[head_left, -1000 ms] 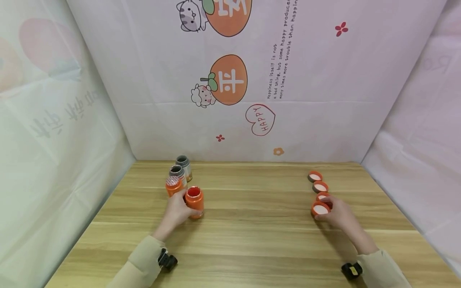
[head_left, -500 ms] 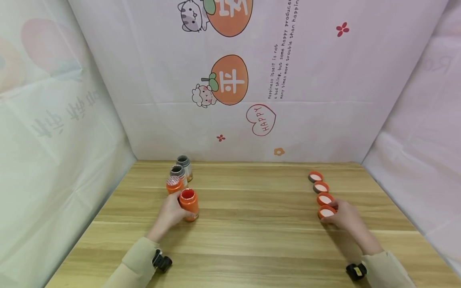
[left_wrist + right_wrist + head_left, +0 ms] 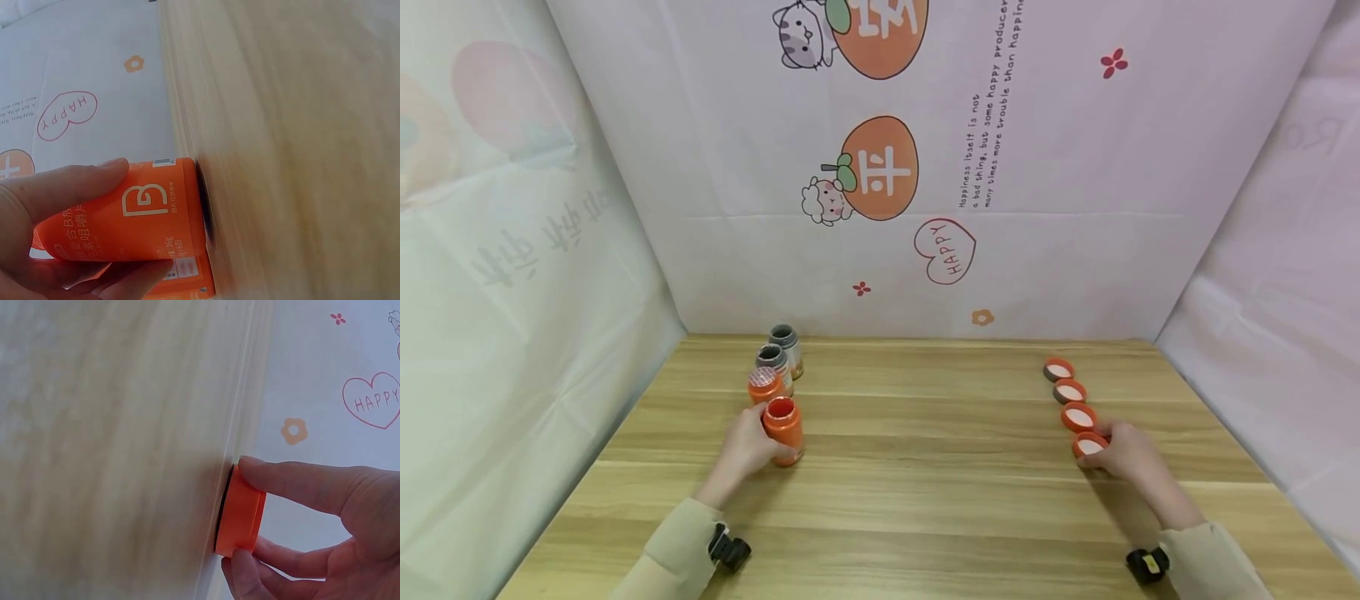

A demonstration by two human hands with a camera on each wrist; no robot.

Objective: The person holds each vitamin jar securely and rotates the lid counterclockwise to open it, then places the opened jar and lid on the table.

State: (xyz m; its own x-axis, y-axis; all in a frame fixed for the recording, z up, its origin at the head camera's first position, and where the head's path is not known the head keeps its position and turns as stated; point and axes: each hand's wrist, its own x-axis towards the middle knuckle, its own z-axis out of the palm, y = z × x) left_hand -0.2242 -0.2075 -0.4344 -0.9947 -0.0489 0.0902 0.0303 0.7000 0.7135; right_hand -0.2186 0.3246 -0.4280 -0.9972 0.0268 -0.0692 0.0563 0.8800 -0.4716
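My left hand (image 3: 748, 442) grips an open orange bottle (image 3: 784, 432) by its sides, thumb toward me, fingers behind. In the left wrist view the bottle (image 3: 137, 212) shows a white B logo, its base right at the tabletop. Behind it stands another orange bottle (image 3: 765, 384) with a patterned seal over its mouth. My right hand (image 3: 1135, 457) pinches an orange cap (image 3: 1090, 447) by its rim, white lining upward. In the right wrist view the cap (image 3: 240, 509) sits between thumb and fingers, close against the wood.
Two grey-necked open bottles, one nearer (image 3: 772, 363) and one farther (image 3: 786, 346), continue the left row. Beyond the held cap lie an orange cap (image 3: 1078, 417) and two grey-sided caps, one nearer (image 3: 1069, 391) and one farther (image 3: 1058, 370). White printed cloth (image 3: 1045, 167) walls the wooden table (image 3: 925, 500).
My left hand has brought the orange bottle left and slightly toward me, in front of the sealed one. My right hand has shifted its cap right and nearer, uncovering the orange cap behind.
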